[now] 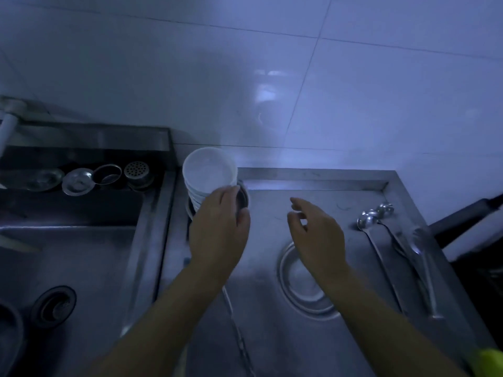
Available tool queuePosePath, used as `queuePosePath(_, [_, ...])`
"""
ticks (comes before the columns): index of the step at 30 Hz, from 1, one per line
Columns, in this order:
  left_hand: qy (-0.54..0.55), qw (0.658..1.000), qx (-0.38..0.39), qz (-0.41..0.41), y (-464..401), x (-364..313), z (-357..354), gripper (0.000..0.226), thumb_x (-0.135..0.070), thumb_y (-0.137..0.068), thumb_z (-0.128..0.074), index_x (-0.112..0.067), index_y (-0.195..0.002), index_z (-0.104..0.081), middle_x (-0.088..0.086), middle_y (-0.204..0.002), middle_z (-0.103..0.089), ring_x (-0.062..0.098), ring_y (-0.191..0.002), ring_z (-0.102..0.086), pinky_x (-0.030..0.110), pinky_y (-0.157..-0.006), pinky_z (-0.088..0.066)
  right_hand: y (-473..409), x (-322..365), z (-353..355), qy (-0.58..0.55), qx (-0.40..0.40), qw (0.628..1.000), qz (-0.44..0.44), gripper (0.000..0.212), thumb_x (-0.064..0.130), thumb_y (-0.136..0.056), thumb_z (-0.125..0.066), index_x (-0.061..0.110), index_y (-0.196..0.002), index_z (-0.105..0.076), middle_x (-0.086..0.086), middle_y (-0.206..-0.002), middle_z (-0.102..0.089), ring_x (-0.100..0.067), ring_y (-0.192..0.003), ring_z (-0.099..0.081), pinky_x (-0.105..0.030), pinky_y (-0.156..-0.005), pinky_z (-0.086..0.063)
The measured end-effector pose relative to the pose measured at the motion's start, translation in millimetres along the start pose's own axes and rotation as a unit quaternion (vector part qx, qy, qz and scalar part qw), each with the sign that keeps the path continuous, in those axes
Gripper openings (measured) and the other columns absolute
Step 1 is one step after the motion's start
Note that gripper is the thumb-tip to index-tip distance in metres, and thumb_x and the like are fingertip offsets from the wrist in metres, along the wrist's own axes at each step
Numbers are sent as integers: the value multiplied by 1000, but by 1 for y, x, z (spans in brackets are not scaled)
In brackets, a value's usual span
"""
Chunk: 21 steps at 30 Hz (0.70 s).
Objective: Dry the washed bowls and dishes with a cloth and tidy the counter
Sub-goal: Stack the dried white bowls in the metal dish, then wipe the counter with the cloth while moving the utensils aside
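Dim kitchen, steel drainboard (313, 183) next to a sink (81, 254). Left hand (217, 229) rests against the near side of a stack of white bowls (208, 172), fingers curled round the lower bowls and the dark rim under them; looks like steadying or seating the stack, probably so it won't tip while being set at the back corner. Stack stands upright, mouths facing up, its long axis vertical, leaning slightly toward the wall from this angle; it sits just beyond the left fingertips, right at the edge between sink and drainboard. Right hand (315, 232) hovers over the drainboard, fingers loose and spread, holding nothing; well apart from the stack, off to its right. Under the right wrist a shallow steel dish (304, 284) lies flat, mouth up, likely the next item to handle. Further right of that hand, spoons and ladles (394, 254) lie side by side, handles pointing toward the person, bowls of the spoons toward the wall. Left of the left hand, on the sink's back ledge, small steel dishes and a strainer (137, 171). No cloth clearly seen; a yellow-green bit (490, 363) at the bottom right corner, can't tell what it is. Judgement: stacking mostly done, steel dish and cutlery still to sort.
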<state>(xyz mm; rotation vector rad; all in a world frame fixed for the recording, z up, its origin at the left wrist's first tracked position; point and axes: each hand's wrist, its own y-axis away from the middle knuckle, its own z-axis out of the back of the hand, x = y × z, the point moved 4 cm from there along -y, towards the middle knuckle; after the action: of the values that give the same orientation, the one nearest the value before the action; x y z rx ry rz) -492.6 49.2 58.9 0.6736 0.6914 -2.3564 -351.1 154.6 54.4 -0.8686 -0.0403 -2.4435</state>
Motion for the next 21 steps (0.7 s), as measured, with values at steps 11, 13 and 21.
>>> queuePosePath(11, [-25, 972, 234, -29, 153, -129, -124, 42, -26, -88, -53, -20, -129, -51, 1, -127, -56, 24, -108, -56, 34, -82, -46, 180, -211, 110, 38, 60, 979, -189, 28, 13, -93, -56, 12, -120, -65, -5, -119, -66, -20, -108, -62, -27, -94, -42])
queuePosePath(13, [-19, 961, 272, -36, 185, -156, -149, 42, -26, -89, -52, -17, -130, -50, 2, -130, -54, 23, -114, -53, 33, -86, -44, 206, -257, 137, 82, 26, 974, -210, 26, 10, -89, -60, 11, -114, -68, -6, -115, -69, -23, -106, -64, -28, -91, -43])
queuePosePath(21, [-66, 912, 398, -74, 280, -242, -234, 48, -34, -94, -38, -26, -142, -30, -6, -141, -38, 14, -126, -41, 28, -96, -37, 252, -393, 216, 172, -71, 954, -234, 33, -7, -69, -75, 1, -100, -72, -20, -95, -68, -43, -86, -59, -44, -75, -50])
